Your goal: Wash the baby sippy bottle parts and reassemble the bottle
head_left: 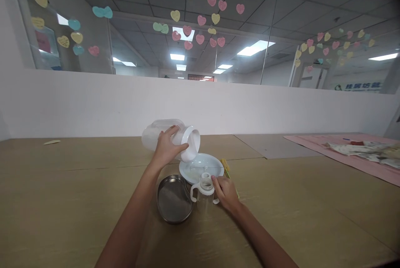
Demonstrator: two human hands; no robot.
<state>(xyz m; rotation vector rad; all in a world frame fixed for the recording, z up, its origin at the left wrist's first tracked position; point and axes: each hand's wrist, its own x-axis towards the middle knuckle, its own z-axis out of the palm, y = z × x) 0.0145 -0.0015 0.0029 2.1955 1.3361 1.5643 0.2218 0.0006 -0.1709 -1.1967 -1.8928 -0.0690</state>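
My left hand is wrapped round a translucent plastic jug with a white collar. The jug lies tilted on its side in the air, its mouth facing right over a white bowl. Whether anything flows from it, I cannot tell. My right hand grips the right side of a clear cup with a white rim and two white handles. The cup is upright, in front of the bowl. Left of the cup lies a kidney-shaped metal dish.
A thin stick with a yellow head lies right of the bowl, partly behind my right hand. At the far right, a pink cloth bears crumpled fabric. A pale flat piece lies far left. A white wall borders the table's back.
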